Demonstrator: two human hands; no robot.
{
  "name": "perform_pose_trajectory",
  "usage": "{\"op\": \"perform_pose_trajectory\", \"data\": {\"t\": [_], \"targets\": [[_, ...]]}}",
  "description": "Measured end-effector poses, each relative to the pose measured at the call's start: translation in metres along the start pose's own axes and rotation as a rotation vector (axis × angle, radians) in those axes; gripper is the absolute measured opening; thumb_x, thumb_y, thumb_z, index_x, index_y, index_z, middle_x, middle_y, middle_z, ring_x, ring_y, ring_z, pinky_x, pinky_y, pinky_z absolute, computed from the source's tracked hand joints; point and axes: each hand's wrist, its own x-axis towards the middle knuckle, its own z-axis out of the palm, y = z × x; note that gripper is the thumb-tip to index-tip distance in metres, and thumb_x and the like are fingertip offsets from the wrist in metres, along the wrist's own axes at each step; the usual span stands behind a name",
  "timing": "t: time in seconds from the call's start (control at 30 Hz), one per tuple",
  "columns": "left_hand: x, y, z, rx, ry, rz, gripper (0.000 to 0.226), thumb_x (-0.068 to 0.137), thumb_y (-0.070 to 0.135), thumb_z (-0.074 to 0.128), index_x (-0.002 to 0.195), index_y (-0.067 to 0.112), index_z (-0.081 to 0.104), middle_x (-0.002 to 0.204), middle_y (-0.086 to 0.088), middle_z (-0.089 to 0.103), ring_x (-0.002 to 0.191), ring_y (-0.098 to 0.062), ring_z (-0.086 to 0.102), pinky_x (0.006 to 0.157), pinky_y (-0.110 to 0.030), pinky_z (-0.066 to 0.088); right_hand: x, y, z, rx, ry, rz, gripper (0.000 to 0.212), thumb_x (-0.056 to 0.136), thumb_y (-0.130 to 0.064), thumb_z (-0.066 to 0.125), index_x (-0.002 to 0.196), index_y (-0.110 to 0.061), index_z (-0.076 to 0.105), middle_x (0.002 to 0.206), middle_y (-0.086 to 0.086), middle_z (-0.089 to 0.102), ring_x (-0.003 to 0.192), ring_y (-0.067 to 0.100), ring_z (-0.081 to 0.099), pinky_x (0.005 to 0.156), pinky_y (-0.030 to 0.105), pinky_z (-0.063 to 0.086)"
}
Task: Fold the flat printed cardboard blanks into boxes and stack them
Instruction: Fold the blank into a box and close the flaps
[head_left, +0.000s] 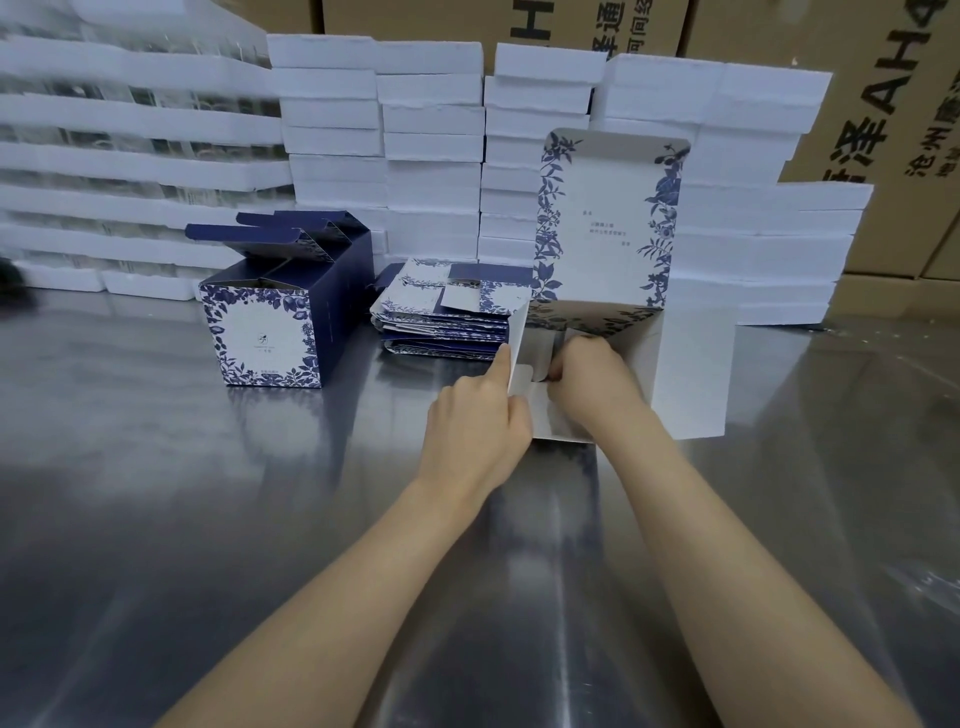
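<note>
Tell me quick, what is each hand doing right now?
Left hand: pinching the left side flap of the half-folded box blank.
Right hand: fingers curled round its inner flap.

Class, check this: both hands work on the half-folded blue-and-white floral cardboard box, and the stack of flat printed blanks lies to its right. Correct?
No: in the head view the stack of flat printed blanks lies to the left of the half-folded blue-and-white floral cardboard box.
</note>
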Motion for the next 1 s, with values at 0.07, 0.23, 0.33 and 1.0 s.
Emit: {"op": "perform_pose_trajectory", "data": {"t": [0.07,0.23,0.33,1.0], "targets": [[0.001,-0.001,0.002,0.001,0.005,0.007,0.066,0.085,0.011,0.044,0.15,0.017,0.033,0.066,-0.007,0.042,0.065,-0.033,0.038,0.06,-0.036,0.025,0.001,0.0,0.001,0.006,0.006,-0.001,0.021,0.086,0.003,0.049,0.097,0.0,0.066,0.098,0.017,0.064,0.088,0.034,0.06,0.075,0.033,0.053],[0.003,-0.005,0.004,-0.068,0.071,0.047,0.053,0.083,0.025,0.045,0.136,0.021,0.05,0.063,-0.005,0.049,0.067,-0.035,0.048,0.057,-0.036,0.033,0.002,0.002,0.002,0.044,0.027,-0.027,0.023,0.085,0.004,0.048,0.093,-0.003,0.069,0.094,0.014,0.064,0.086,0.035,0.06,0.076,0.033,0.053],[-0.001,-0.013,0.002,-0.328,0.218,-0.033,0.053,0.088,0.054,0.028,0.108,0.025,0.068,0.074,-0.003,0.065,0.069,-0.027,0.06,0.061,-0.034,0.043,0.0,0.004,0.001,0.092,0.025,-0.09,0.028,0.085,0.003,0.049,0.087,-0.009,0.074,0.092,0.014,0.065,0.087,0.035,0.059,0.076,0.031,0.05],[0.014,-0.058,0.013,-1.591,-0.52,-0.437,0.05,0.1,0.011,0.032,0.073,0.019,0.074,0.071,0.0,0.067,0.061,-0.017,0.062,0.073,-0.04,0.051,-0.015,-0.032,-0.002,-0.052,0.013,-0.308,0.042,0.079,-0.027,0.065,0.059,-0.023,0.029,0.081,-0.001,0.046,0.072,0.024,0.042,0.065,0.03,0.033]]}}
